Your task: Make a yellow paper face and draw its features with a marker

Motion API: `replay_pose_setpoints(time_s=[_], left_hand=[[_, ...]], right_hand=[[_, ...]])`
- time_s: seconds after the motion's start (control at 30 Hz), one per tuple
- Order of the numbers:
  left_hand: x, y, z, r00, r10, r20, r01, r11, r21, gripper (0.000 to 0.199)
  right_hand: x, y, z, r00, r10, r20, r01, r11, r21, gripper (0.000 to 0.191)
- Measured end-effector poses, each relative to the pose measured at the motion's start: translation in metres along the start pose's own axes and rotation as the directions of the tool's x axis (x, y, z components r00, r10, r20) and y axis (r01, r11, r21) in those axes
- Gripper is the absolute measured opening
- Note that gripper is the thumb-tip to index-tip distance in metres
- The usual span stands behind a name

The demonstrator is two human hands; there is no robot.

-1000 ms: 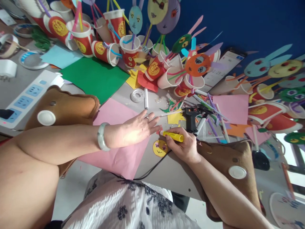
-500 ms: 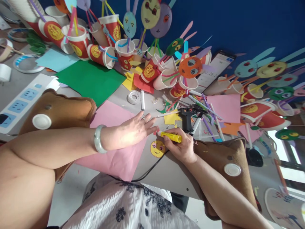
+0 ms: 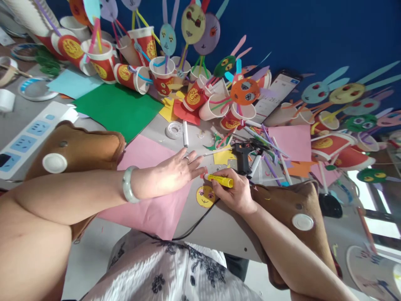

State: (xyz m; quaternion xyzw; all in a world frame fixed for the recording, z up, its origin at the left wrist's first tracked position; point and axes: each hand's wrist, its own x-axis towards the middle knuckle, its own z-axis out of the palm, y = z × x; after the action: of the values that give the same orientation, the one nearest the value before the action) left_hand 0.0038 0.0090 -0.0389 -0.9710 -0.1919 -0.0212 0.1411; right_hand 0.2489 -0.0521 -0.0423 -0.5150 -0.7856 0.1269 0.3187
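My right hand (image 3: 236, 191) is closed round a yellow marker (image 3: 223, 180), whose tip meets a small red paper piece (image 3: 203, 173) on the table. With fingers spread, my left hand (image 3: 171, 173) lies partly over a large pink sheet (image 3: 150, 209), one fingertip at the red piece. Just below the marker rests a round yellow paper face (image 3: 205, 197) with drawn eyes and mouth. A white marker (image 3: 186, 133) and a roll of tape (image 3: 174, 130) are beyond my left fingers.
A black glue gun (image 3: 242, 158) lies among straws and scraps. Paper cups (image 3: 162, 77) with animal faces line the blue wall. Brown cushions (image 3: 294, 213) sit under both forearms. A power strip (image 3: 34, 133) is at the left, and a black cable (image 3: 200, 219) crosses the table edge.
The view has shifted slightly, so the cups appear a little lower and further left. Both hands keep nearly the same pose, with the marker still at the red piece.
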Motion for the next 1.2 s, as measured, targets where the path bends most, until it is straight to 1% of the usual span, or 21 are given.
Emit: replay_pose_setpoints(time_s=[0.07,0.2,0.37,0.53,0.6,0.7,0.87,1.03,1.2], left_hand=[[0.0,0.0,-0.001,1.0,-0.01,0.0,0.01,1.0,-0.006,0.053],[0.0,0.0,-0.001,1.0,0.01,-0.002,-0.01,1.0,-0.009,0.054],[-0.001,0.001,0.005,1.0,0.004,-0.014,-0.004,1.0,0.0,0.053],[-0.001,0.003,0.01,1.0,-0.003,-0.02,0.003,1.0,-0.002,0.054],[-0.001,0.004,0.01,1.0,-0.02,-0.019,0.02,1.0,-0.004,0.055],[0.0,0.003,0.01,1.0,-0.015,-0.026,0.014,1.0,-0.013,0.054],[0.0,0.002,0.012,1.0,0.001,-0.014,-0.001,1.0,-0.01,0.054],[-0.001,0.002,0.012,1.0,-0.001,-0.008,0.001,1.0,-0.031,0.054],[0.0,0.001,0.011,1.0,-0.011,-0.018,0.01,0.998,-0.054,0.055]], right_hand=[[0.0,0.0,0.0,1.0,-0.006,-0.008,0.006,1.0,-0.004,0.005],[0.0,0.0,0.001,0.996,-0.01,-0.09,0.008,1.0,-0.021,0.005],[0.001,-0.001,0.0,0.999,-0.032,-0.042,0.032,0.999,-0.009,0.003],[0.001,-0.002,0.001,0.993,-0.04,-0.114,0.038,0.999,-0.022,0.005],[0.001,-0.002,0.001,0.995,-0.025,-0.093,0.024,1.0,-0.013,0.005],[0.001,-0.002,0.0,0.999,-0.006,-0.045,0.006,1.0,-0.017,0.004],[0.0,-0.003,0.001,0.996,-0.001,-0.09,-0.001,1.0,-0.026,0.005],[0.0,-0.002,0.001,1.0,0.008,-0.021,-0.008,1.0,0.014,0.005],[-0.001,-0.002,0.001,0.998,0.018,-0.053,-0.018,1.0,0.015,0.006]])
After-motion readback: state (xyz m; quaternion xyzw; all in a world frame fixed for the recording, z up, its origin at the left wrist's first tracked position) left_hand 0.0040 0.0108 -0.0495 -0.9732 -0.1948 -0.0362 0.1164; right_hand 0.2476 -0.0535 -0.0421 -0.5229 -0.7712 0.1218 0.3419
